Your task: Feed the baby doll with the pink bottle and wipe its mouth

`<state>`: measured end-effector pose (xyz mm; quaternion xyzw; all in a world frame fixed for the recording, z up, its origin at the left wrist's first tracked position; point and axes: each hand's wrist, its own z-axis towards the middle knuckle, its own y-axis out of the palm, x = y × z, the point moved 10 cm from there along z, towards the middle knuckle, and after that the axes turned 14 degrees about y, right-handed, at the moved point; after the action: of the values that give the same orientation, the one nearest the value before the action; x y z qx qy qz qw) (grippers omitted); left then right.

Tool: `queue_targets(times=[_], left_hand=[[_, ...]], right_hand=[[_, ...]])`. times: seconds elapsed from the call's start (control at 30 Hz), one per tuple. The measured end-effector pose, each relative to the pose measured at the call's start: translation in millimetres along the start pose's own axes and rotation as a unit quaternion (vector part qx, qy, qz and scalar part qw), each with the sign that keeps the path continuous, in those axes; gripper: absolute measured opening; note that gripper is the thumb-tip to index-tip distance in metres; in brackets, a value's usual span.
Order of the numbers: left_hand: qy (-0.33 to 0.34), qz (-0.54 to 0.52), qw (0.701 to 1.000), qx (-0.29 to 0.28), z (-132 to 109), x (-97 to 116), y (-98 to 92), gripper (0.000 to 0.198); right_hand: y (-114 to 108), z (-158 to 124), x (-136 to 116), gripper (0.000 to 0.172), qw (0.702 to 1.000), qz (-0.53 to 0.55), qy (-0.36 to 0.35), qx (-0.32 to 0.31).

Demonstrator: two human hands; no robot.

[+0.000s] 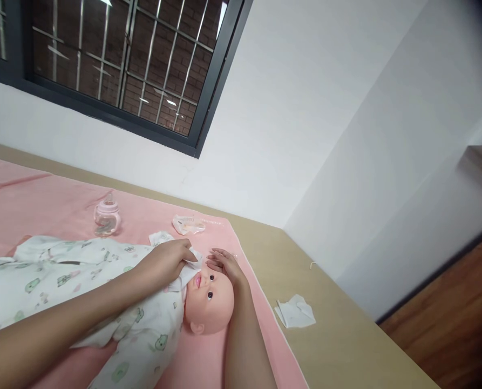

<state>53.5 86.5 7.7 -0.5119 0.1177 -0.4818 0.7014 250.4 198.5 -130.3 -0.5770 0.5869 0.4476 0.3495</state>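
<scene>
A baby doll [210,300] in a white printed romper [62,281] lies on a pink towel [30,200], head toward the right. My left hand [168,259] is closed on a white wipe [192,263] pressed by the doll's cheek and mouth. My right hand [223,266] rests on the top of the doll's head, fingers laid flat and together, holding nothing.
A small clear baby bottle [106,216] with a pink top stands on the towel behind the doll. A crumpled wipe packet [188,223] and another wipe [161,237] lie near it. Used white wipes [295,312] sit on the tan tabletop [346,335] at right, near its edge. A barred window [115,59] is behind.
</scene>
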Motion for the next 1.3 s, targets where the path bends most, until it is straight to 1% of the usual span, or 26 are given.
queue_targets(times=[0.17, 0.27, 0.33, 0.43, 0.5, 0.57, 0.67, 0.73, 0.77, 0.83, 0.9, 0.97, 1.07, 1.17, 1.3], left_hand=[[-0.002, -0.020, 1.000, 0.014, 1, -3, -3.1, 0.035], [0.003, -0.041, 0.998, 0.046, 2, -4, -12.1, 0.034], [0.002, -0.057, 0.996, 0.062, 2, -8, -18.6, 0.033], [-0.006, -0.052, 0.996, 0.073, -1, -15, -28.1, 0.038], [-0.004, -0.031, 0.996, 0.084, -3, -18, -36.0, 0.043], [0.003, -0.008, 0.995, 0.101, -6, -19, -45.0, 0.045], [0.018, 0.036, 0.993, 0.109, -9, -16, -54.7, 0.047], [0.027, 0.071, 0.992, 0.103, -9, -12, -58.1, 0.048], [0.028, 0.086, 0.991, 0.101, -10, -10, -59.2, 0.047], [0.029, 0.104, 0.989, 0.100, -10, -7, -60.8, 0.046], [0.033, 0.111, 0.989, 0.096, -9, -4, -60.5, 0.045], [0.037, 0.112, 0.989, 0.086, -8, -1, -58.8, 0.043], [0.031, 0.114, 0.990, 0.073, -7, 0, -56.9, 0.040], [0.027, 0.104, 0.992, 0.070, -6, -1, -55.8, 0.040], [0.024, 0.090, 0.992, 0.080, -7, -2, -56.6, 0.039]], right_hand=[[-1, 1, 1, 0.027, 1.000, -0.002, 0.001, -0.003], [2, -2, -1, 0.030, 1.000, -0.012, 0.002, -0.006], [4, -7, -8, 0.033, 1.000, -0.031, -0.003, -0.004], [9, -23, -37, 0.034, 0.996, -0.070, -0.043, 0.019], [14, -42, -65, 0.034, 0.990, -0.101, -0.081, 0.046], [24, -66, -94, 0.036, 0.982, -0.131, -0.119, 0.070], [58, -107, -130, 0.041, 0.966, -0.180, -0.176, 0.057], [87, -131, -143, 0.043, 0.952, -0.224, -0.205, 0.039], [102, -141, -146, 0.042, 0.941, -0.252, -0.221, 0.038], [125, -156, -149, 0.040, 0.919, -0.300, -0.249, 0.056], [141, -162, -146, 0.039, 0.898, -0.344, -0.261, 0.086], [151, -162, -142, 0.038, 0.875, -0.388, -0.265, 0.113], [160, -159, -137, 0.036, 0.848, -0.434, -0.278, 0.120], [160, -155, -137, 0.043, 0.835, -0.451, -0.289, 0.126], [157, -153, -140, 0.046, 0.820, -0.465, -0.297, 0.151]])
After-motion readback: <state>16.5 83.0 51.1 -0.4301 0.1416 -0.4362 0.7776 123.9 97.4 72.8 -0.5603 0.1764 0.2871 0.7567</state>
